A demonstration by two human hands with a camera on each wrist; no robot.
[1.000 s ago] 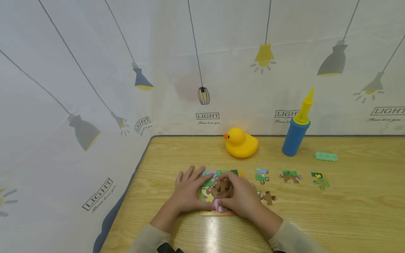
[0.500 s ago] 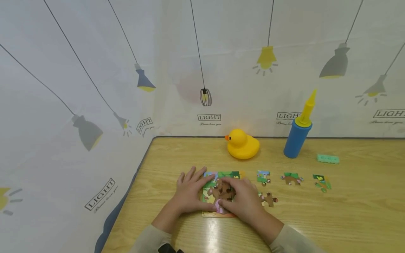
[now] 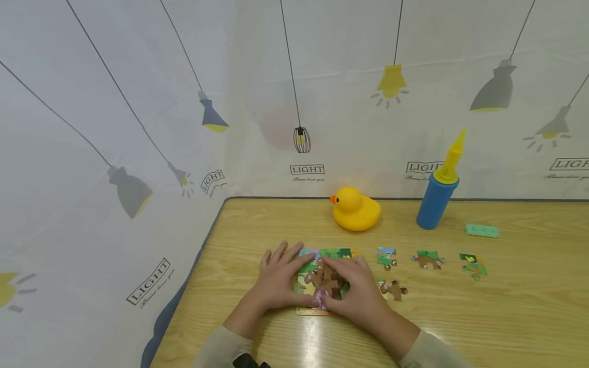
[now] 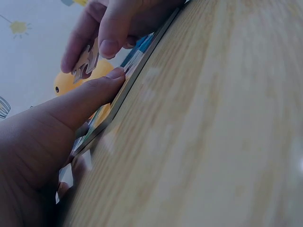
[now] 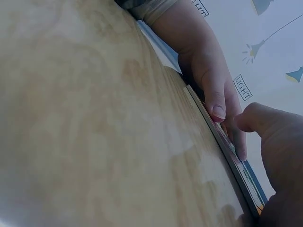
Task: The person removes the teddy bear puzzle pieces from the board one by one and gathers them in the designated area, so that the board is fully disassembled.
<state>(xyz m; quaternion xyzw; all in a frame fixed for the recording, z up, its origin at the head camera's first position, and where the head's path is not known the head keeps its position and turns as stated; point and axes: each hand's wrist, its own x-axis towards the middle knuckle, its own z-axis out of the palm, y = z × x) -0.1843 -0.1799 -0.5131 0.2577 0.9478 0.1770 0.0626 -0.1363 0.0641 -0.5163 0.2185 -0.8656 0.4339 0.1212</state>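
Observation:
A jigsaw puzzle in a tray [image 3: 306,311] lies on the wooden table, showing brown animal figures on a green scene. My left hand [image 3: 278,281] rests at its left side, fingers spread and mostly straight; in the left wrist view the left thumb [image 4: 97,92] lies on the tray's near edge. Over the tray's right half, my right hand [image 3: 361,294] pinches a puzzle piece [image 4: 86,62] between thumb and fingers, tilted and raised above the tray in the left wrist view. The right hand hides part of the picture.
Loose puzzle pieces lie right of the tray, including a blue-green one [image 3: 386,257], a brown and green one [image 3: 429,259], a green-orange one [image 3: 473,266] and a brown one [image 3: 393,290]. Behind stand a yellow rubber duck [image 3: 356,212], a blue hand pump [image 3: 436,202] and a mint block [image 3: 482,231].
The right hand's fingertips have shifted slightly toward the near side over the tray, with index finger and thumb lower. The left hand stays in place; the head view has drifted a little.

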